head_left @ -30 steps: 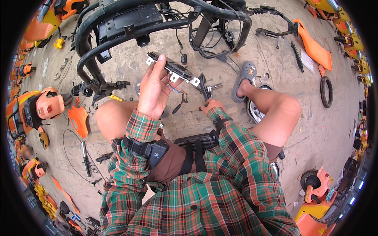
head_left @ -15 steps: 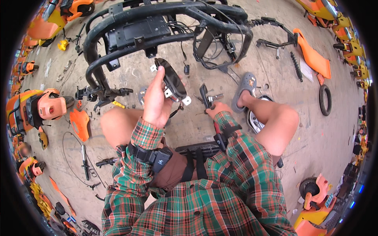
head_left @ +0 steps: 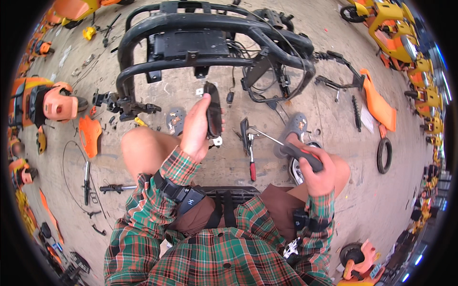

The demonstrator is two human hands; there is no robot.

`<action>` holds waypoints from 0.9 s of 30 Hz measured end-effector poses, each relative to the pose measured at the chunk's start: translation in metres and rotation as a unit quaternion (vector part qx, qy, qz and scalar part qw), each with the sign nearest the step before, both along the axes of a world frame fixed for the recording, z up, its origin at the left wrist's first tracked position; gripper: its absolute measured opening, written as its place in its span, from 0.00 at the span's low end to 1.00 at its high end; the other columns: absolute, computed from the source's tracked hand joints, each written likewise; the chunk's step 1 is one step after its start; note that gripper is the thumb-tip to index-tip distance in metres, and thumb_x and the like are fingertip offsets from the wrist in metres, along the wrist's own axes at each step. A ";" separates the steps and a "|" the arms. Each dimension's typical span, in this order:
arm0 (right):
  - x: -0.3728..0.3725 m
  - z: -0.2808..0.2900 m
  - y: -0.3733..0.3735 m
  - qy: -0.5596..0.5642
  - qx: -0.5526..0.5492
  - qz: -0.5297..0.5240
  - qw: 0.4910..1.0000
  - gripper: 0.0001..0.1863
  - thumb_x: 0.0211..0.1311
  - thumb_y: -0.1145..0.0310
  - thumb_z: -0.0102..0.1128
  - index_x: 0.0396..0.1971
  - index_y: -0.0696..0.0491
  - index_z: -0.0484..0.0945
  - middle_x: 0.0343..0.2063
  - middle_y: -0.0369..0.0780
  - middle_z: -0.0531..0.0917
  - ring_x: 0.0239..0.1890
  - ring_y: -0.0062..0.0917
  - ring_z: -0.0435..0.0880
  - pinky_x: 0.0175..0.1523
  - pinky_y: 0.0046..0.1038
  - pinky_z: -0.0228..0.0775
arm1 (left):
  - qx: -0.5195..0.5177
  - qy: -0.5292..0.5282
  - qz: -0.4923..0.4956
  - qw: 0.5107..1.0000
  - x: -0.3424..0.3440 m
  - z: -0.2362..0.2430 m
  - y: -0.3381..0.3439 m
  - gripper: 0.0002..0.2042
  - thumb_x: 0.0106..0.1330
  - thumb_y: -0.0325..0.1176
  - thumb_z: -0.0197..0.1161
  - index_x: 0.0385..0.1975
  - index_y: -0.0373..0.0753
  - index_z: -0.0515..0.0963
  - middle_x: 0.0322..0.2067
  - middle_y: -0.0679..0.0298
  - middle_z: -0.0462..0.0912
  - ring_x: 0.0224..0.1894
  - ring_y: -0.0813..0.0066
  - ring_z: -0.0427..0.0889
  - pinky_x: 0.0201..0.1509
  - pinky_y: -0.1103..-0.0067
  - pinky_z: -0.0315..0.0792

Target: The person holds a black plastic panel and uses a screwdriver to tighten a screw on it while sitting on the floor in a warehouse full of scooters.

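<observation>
My left hand (head_left: 196,127) grips a black oblong part with metal mounting tabs (head_left: 213,112), held on edge above the concrete floor between my knees. My right hand (head_left: 316,170) is closed on the black handle of a screwdriver (head_left: 292,148), whose thin shaft points left toward the part without touching it. A black tubular vehicle frame (head_left: 210,45) with loose wiring lies on the floor just beyond both hands. Pliers with a red handle (head_left: 249,148) rest on the floor between my hands.
Orange body panels (head_left: 89,134) (head_left: 378,102), an orange housing (head_left: 50,101), a small tyre (head_left: 382,155), cables, brackets and loose tools lie scattered around. Yellow and orange ride-on vehicles (head_left: 386,26) stand at the far right. My grey sandal (head_left: 291,131) sits by the frame.
My left hand has turned the black part from flat to on edge and brought it closer. My right hand has come up from the floor holding the screwdriver.
</observation>
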State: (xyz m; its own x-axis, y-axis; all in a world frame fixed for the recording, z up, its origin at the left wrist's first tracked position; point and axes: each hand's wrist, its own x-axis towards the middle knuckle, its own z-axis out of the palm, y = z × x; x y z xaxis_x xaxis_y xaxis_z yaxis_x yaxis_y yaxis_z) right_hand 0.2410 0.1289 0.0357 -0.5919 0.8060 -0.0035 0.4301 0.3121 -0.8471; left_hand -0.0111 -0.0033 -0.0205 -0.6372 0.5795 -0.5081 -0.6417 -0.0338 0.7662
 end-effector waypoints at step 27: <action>0.016 -0.016 -0.023 0.111 0.026 -0.001 0.993 0.17 0.44 0.72 0.64 0.37 0.61 0.80 0.28 0.41 0.84 0.29 0.20 0.81 0.37 0.20 0.72 | 0.051 -0.088 -0.083 0.991 0.007 0.015 0.008 0.23 0.72 0.50 0.39 0.52 0.39 0.71 0.38 0.55 0.82 0.19 0.71 0.77 0.19 0.77 0.74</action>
State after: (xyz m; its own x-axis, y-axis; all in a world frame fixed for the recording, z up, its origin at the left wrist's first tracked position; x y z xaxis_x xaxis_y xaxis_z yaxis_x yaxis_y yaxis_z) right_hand 0.2570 0.1057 0.0195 -0.5720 0.8025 0.1700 0.2342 0.3583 -0.9038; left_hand -0.0043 0.0046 -0.0053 -0.4351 0.7234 -0.5361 -0.7679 0.0128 0.6404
